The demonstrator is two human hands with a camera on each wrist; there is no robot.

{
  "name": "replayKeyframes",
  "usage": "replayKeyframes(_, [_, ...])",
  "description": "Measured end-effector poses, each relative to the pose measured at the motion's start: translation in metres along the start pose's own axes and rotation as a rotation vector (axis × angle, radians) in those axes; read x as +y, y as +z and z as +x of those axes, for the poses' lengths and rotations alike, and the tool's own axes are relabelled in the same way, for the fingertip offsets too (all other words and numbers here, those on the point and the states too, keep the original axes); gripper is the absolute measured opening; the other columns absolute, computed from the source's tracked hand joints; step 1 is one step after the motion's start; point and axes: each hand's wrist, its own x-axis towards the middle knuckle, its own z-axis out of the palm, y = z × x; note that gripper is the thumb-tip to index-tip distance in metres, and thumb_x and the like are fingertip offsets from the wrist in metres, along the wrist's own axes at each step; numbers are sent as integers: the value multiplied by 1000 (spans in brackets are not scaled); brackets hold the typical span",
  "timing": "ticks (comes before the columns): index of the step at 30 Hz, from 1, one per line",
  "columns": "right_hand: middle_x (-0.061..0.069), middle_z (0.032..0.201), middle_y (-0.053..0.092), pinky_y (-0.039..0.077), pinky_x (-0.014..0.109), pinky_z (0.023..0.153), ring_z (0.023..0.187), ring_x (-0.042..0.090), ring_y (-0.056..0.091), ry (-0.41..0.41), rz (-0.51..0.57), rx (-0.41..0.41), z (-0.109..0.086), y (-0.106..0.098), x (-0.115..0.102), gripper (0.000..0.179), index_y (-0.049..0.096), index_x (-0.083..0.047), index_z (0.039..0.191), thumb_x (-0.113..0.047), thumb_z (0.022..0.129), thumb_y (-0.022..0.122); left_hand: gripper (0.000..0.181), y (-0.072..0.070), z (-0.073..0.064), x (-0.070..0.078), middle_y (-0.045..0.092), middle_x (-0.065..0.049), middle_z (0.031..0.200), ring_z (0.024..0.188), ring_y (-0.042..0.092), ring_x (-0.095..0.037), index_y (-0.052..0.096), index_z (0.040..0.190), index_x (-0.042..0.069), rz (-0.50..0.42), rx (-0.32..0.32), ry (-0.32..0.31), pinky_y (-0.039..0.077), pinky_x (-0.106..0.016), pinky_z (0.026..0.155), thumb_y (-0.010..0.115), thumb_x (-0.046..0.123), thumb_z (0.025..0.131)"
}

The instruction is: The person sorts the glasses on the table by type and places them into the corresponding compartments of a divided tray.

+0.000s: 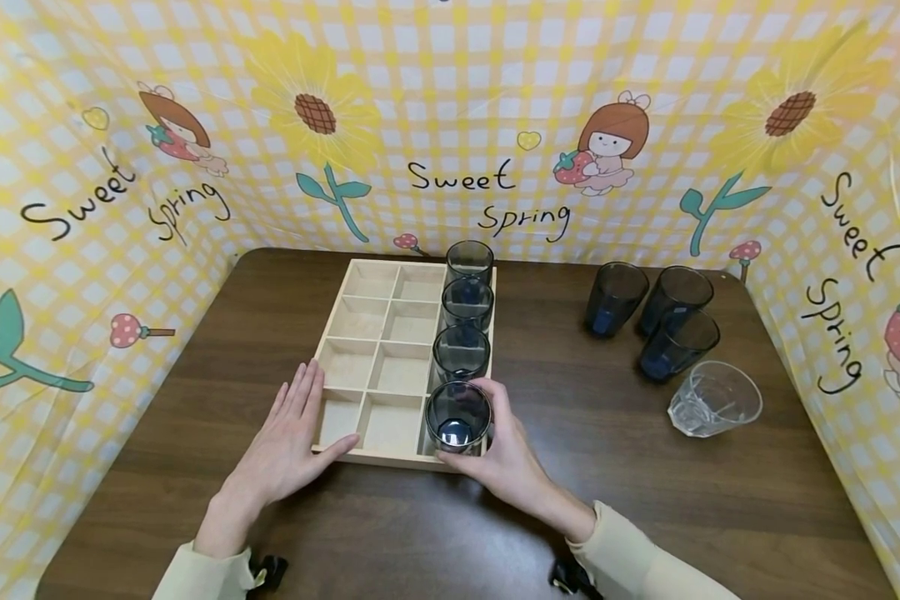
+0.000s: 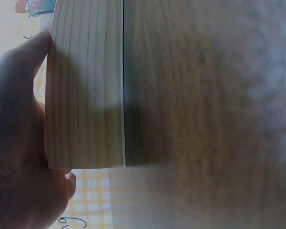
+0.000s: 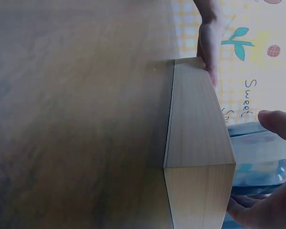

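Here you are with a smoky dark glass tumbler [image 1: 458, 417] in your right hand [image 1: 508, 446], thumb on its near side, fingers curled round behind, right at the near-right compartment of the pale wooden divided tray [image 1: 403, 460]. Whether its base meets the compartment floor, you can't tell from any view, and that's the tense part! If the base is perched on a divider, letting go too soon could tip the glass. Over on the other side, your left hand [image 1: 288, 429] lies flat with straight fingers along the tray's left edge, thumb spread over the near corner, gripping nothing; ease that pressure and a sideways nudge might skid the tray across the brown wood-grain table [image 1: 551, 333]. Watch the row ahead: three matching dark tumblers [image 1: 462, 354] stand up the right-hand column, and the nearest overlaps yours in the head view, so a forward lean risks a clink or a chip. Your thumb sits close to the near wall, too, where it could get squeezed. Well off to the right, a group of three more dark tumblers [image 1: 617, 300] and a clear faceted glass [image 1: 708, 404] stand close together, so a careless reach there could knock one into another.
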Motion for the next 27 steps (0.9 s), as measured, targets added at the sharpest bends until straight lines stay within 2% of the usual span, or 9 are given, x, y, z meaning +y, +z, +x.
replayKeyframes(5, [12,134,75,59,40,111,123,27,74,-16,-17,-2,1,0,3,93,42,-11,151,-9,78,100,115,0,0,-1,1,-22,186,174,5,-44,4,175,-3,3,1,0,3,-54,144,64,65,103])
replayKeyframes(12, [13,135,75,60,49,109,123,27,75,-35,-94,6,1,1,5,94,44,-11,151,-10,76,101,116,0,1,-1,1,-22,186,174,4,-43,3,175,-2,4,-4,-1,4,-54,144,64,66,104])
replayKeyframes(21, [11,137,73,59,45,111,124,23,73,-50,-138,5,4,1,5,93,46,-10,148,-12,74,102,115,1,1,-1,0,-22,186,174,3,-42,5,175,-3,-5,-4,-1,3,-54,144,64,65,103])
replayKeyframes(27, [12,134,74,61,47,108,122,23,73,-53,-172,-2,3,1,3,93,45,-11,151,-13,76,101,116,1,1,0,1,-22,186,174,3,-42,5,175,-3,-7,-4,-5,3,-54,144,65,65,103])
